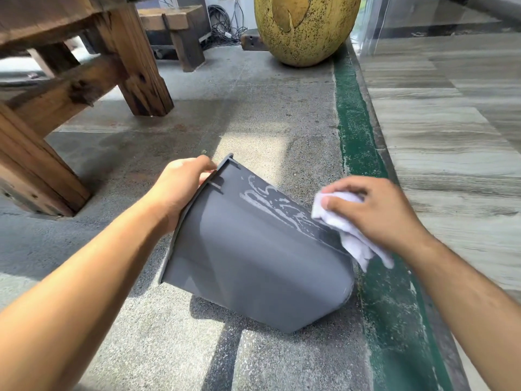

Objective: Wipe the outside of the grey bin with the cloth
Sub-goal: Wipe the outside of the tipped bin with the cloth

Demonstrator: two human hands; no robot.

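The grey bin [253, 258] lies tipped on its side on the concrete floor, rim pointing left and base to the right. My left hand [180, 187] grips the rim near its upper corner. My right hand [375, 213] holds a crumpled white cloth [349, 235] pressed against the bin's upper side near the base. A pale, wet streak [267, 204] runs along that upper side from the rim toward the cloth.
A heavy wooden table leg and brace [135, 71] stand at the upper left. A large yellow-green speckled pot [304, 26] sits at the back. A green painted strip [355, 131] and a grey tiled step [451, 122] run along the right.
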